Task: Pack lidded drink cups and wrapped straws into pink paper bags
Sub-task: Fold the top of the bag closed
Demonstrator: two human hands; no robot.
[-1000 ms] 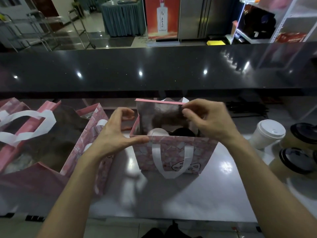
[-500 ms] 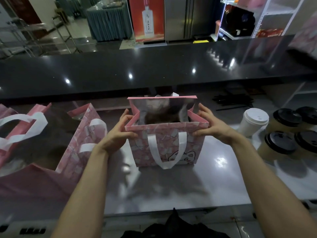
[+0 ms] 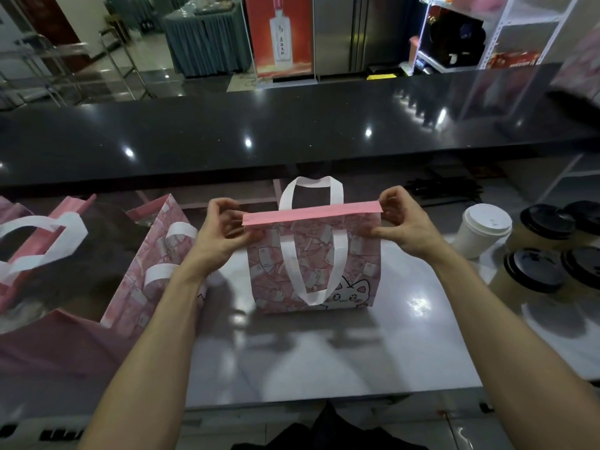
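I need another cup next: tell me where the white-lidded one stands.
In the head view the white-lidded cup stands on the counter at the right, just beyond the right hand and left of the black-lidded cups.

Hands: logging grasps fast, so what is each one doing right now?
Left hand: pinching the left end of the pink bag at its folded top.
Right hand: pinching the right end of that top.

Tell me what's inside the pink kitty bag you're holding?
Nothing inside shows. The pink bag has its top pressed flat, left hand and right hand pinching its ends. Behind it only a white handle sticks up.
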